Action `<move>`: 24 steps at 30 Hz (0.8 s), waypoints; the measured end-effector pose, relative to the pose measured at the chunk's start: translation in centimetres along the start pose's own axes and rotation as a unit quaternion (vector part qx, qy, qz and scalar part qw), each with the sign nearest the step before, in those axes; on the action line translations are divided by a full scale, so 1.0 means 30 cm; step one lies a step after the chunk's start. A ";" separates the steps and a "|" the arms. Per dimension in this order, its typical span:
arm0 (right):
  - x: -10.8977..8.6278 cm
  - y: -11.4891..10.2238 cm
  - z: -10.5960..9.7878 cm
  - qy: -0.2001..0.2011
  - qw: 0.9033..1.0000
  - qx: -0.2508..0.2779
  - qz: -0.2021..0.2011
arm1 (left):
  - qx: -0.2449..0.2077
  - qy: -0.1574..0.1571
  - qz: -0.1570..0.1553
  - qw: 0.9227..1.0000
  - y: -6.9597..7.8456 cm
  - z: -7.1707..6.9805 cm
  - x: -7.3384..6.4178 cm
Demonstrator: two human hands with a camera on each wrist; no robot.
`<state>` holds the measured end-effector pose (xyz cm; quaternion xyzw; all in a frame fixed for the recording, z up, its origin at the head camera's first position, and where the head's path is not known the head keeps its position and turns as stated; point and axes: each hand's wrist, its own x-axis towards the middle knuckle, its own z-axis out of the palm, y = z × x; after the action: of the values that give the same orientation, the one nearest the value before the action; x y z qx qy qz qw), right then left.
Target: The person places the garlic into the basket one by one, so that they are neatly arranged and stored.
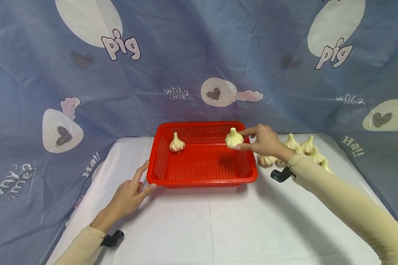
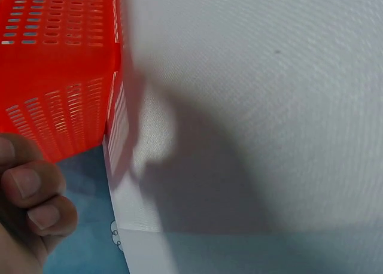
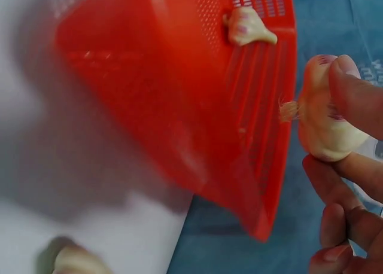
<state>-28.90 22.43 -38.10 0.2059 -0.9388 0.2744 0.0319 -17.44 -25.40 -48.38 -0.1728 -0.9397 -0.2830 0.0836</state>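
Note:
A red plastic basket [image 1: 199, 182] with slotted sides stands on the white-covered table. My left hand [image 1: 127, 197] holds its near left corner, index finger along the left side and thumb at the front rim; the other fingers [image 2: 27, 181] are curled in the left wrist view. My right hand [image 1: 263, 140] holds a garlic bulb [image 1: 234, 139] over the basket's right part, thumb and fingers pinching its sides. In the right wrist view, roots show on this held bulb [image 3: 329, 115]. Another garlic bulb [image 1: 177, 143] sits upright in the basket's far left part.
Several more garlic bulbs [image 1: 307, 145] lie to the right of the basket, partly hidden behind my right forearm. A blue printed cloth [image 1: 185, 66] hangs behind the white table [image 1: 192, 228]. Dark straps with camera mounts are on both wrists.

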 end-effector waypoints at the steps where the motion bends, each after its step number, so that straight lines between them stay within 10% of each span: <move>1: 0.009 -0.010 0.006 -0.003 1.000 0.003 0.001 | 0.000 0.000 -0.001 1.000 0.000 -0.001 0.001; 24: 0.199 -0.124 0.112 -0.042 0.998 0.041 0.012 | -0.004 -0.003 -0.004 1.000 0.005 -0.003 -0.002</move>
<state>-32.67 15.62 -38.04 0.2066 -0.9299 0.3038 -0.0190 -17.33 -25.34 -48.25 -0.1698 -0.9397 -0.2863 0.0788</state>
